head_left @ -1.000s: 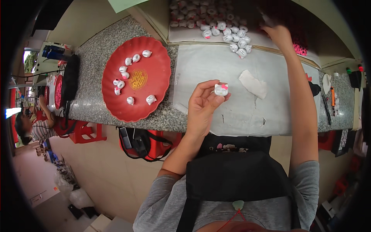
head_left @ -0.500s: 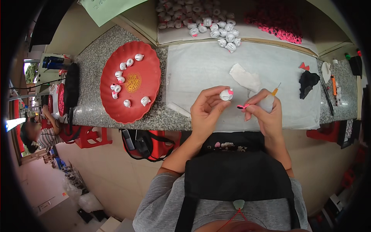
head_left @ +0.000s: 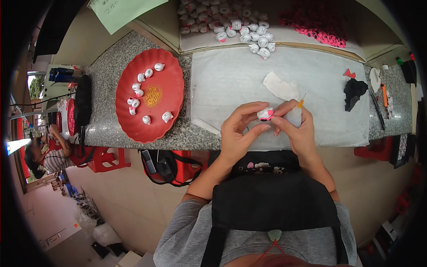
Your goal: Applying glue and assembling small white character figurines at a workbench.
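Note:
Between the thumb and fingers of my left hand (head_left: 240, 133) is a small white figurine head (head_left: 263, 114) with a pink detail. My right hand (head_left: 299, 131) pinches a small pink-and-black piece (head_left: 266, 119) against its lower front. Tucked in that same hand is a translucent squeeze bottle (head_left: 293, 117), its orange needle tip (head_left: 300, 103) pointing up and away from me. Both hands meet over the white paper sheet (head_left: 231, 75). My fingers partly cover the head and the bottle.
On the left stands a red scalloped tray (head_left: 126, 118) with several white heads. A shelf at the back holds a pile of white heads (head_left: 253, 35) and pink-and-black pieces (head_left: 311, 33). Crumpled tissue (head_left: 281, 86), a black cloth (head_left: 354, 94) and a pen (head_left: 377, 109) lie farther right.
My right hand has moved left and brought the pink-and-black piece against the white head. The bottle has shifted left with it. My left hand has stayed nearly in place.

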A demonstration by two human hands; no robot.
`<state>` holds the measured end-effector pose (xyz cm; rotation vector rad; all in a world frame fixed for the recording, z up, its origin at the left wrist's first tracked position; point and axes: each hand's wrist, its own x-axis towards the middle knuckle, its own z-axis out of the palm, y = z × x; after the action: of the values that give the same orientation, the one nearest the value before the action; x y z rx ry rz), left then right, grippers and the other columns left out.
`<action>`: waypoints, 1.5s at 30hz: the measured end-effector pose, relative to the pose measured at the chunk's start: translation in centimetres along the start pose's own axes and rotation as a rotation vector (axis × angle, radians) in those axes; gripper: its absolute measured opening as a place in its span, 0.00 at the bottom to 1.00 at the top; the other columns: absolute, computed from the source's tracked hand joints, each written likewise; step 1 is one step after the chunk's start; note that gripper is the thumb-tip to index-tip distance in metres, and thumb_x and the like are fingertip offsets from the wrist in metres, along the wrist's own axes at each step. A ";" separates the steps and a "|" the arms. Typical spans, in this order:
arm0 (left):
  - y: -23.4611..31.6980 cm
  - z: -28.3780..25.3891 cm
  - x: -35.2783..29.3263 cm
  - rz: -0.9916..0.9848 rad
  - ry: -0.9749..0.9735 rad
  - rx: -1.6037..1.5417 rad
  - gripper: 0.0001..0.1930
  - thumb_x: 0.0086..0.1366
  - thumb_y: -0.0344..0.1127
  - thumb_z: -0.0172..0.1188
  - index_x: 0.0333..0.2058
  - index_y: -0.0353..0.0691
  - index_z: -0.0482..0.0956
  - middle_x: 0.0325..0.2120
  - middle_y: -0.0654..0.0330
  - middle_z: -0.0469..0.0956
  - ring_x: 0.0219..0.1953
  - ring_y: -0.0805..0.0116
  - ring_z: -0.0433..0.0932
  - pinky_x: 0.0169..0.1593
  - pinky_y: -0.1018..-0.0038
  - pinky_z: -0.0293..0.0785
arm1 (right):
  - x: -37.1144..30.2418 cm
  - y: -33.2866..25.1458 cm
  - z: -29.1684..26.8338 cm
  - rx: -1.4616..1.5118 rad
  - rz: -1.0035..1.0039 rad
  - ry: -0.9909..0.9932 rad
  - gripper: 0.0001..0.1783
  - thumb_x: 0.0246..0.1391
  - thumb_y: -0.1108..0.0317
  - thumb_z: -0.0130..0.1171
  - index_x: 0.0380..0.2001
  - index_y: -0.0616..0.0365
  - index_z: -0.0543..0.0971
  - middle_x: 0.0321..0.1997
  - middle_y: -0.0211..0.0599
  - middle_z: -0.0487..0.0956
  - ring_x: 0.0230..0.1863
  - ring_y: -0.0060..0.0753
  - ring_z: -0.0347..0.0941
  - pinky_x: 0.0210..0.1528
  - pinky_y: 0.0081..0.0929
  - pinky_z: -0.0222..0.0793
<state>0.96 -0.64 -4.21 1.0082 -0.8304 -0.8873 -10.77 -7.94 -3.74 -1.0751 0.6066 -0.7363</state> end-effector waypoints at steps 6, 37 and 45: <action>0.0 -0.8 -0.3 -0.118 -0.013 -0.226 0.14 0.47 0.18 0.52 0.36 0.29 0.67 0.38 0.52 0.67 0.41 0.68 0.67 0.43 0.77 0.64 | 0.1 -0.9 -0.1 -0.151 -0.130 -0.073 0.15 0.35 0.81 0.54 0.31 0.62 0.66 0.22 0.34 0.67 0.20 0.19 0.62 0.17 0.14 0.59; 0.3 0.1 -0.4 -0.226 -0.105 -0.162 0.12 0.52 0.22 0.49 0.38 0.29 0.67 0.38 0.52 0.68 0.41 0.68 0.67 0.43 0.77 0.64 | -0.3 -0.3 -0.8 0.048 0.040 -0.100 0.12 0.38 0.77 0.56 0.31 0.65 0.71 0.19 0.31 0.70 0.18 0.17 0.64 0.20 0.14 0.60; -0.2 0.0 -0.8 -0.185 -0.065 -0.109 0.14 0.52 0.21 0.48 0.40 0.28 0.65 0.37 0.53 0.69 0.40 0.68 0.68 0.42 0.78 0.65 | -0.4 -0.3 -0.5 -0.002 0.053 -0.081 0.11 0.38 0.79 0.53 0.31 0.65 0.71 0.21 0.32 0.71 0.20 0.17 0.65 0.21 0.14 0.62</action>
<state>0.55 0.04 -4.48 0.9754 -0.7432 -1.1166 -11.51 -8.01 -3.59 -1.0815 0.5642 -0.6431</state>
